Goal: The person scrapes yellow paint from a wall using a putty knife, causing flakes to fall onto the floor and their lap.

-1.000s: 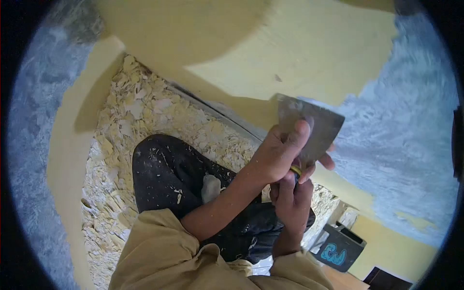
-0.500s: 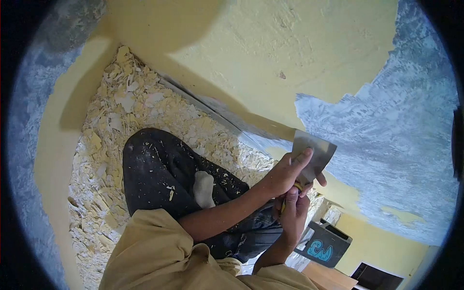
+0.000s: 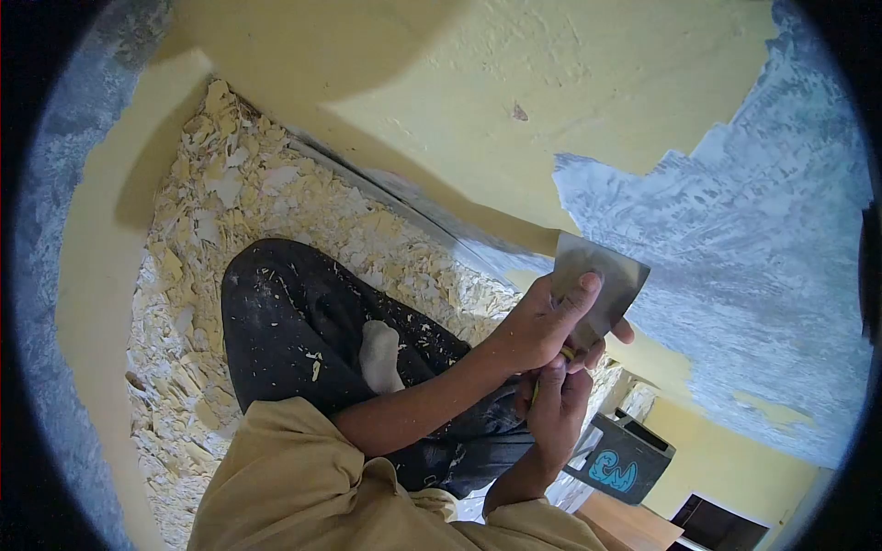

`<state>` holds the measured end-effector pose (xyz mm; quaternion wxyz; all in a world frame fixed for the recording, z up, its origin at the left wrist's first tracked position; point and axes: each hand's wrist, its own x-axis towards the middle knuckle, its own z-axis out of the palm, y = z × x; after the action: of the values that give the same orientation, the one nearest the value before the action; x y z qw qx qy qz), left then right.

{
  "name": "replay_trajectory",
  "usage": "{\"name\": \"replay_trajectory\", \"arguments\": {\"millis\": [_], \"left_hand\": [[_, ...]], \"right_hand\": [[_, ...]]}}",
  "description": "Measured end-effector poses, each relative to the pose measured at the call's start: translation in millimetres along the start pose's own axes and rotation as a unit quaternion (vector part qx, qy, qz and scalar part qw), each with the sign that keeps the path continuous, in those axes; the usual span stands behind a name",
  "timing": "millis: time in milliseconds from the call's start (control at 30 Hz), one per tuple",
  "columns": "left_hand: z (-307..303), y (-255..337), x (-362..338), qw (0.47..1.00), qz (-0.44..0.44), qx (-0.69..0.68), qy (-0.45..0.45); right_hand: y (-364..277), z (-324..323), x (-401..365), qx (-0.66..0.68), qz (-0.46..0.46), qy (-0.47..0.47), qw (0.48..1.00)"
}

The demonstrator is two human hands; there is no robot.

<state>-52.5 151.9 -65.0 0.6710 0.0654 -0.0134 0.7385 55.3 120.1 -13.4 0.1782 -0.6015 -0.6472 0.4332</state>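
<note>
A putty knife with a wide metal blade point(image 3: 617, 275) is held between my two hands, in front of the wall. My left hand point(image 3: 542, 321) is closed on the blade, its thumb flat on the near face and its fingertips showing past the lower edge. Just below, my right hand point(image 3: 559, 413) wraps round the handle. Only a little yellow of the handle shows; the fingers hide the rest.
Paint flakes point(image 3: 211, 303) thickly cover the floor beside my bent knee in dark trousers point(image 3: 285, 321). The yellow wall point(image 3: 441, 101) has bare grey-blue patches point(image 3: 717, 239). A dark stool-like object with a blue design point(image 3: 617, 468) stands at the lower right.
The view has shifted slightly. The blade sits a little higher and further right in view, tilted a bit differently. Both hands keep their hold on the putty knife.
</note>
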Motion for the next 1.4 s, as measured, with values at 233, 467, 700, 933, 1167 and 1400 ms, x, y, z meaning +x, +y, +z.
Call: {"name": "replay_trajectory", "arguments": {"millis": [233, 467, 700, 933, 1167, 1400], "left_hand": [[9.2, 40.0, 3.3, 0.995, 0.060, 0.076, 0.018], [10.7, 35.0, -9.8, 0.996, -0.050, 0.053, 0.055], [5.1, -6.4, -7.9, 0.997, -0.011, -0.038, 0.067], [-0.9, -4.9, -6.4, 0.993, 0.044, 0.097, 0.047], [3.9, 4.9, -10.3, 0.998, -0.027, 0.028, 0.039], [-4.9, 3.5, -8.2, 0.998, -0.033, -0.039, -0.024]], "right_hand": [[-14.7, 19.7, 15.8, -0.050, -0.087, -0.025, 0.995], [-16.8, 31.0, -3.3, 0.069, -0.019, 0.042, 0.997], [-0.9, -4.7, -6.1, -0.038, 0.020, 0.016, 0.999], [-8.7, 5.2, 0.4, 0.033, -0.017, 0.016, 0.999], [-10.1, 2.2, -4.3, 0.011, 0.009, -0.027, 1.000], [-13.0, 14.8, -6.6, 0.007, -0.014, 0.020, 1.000]]}}
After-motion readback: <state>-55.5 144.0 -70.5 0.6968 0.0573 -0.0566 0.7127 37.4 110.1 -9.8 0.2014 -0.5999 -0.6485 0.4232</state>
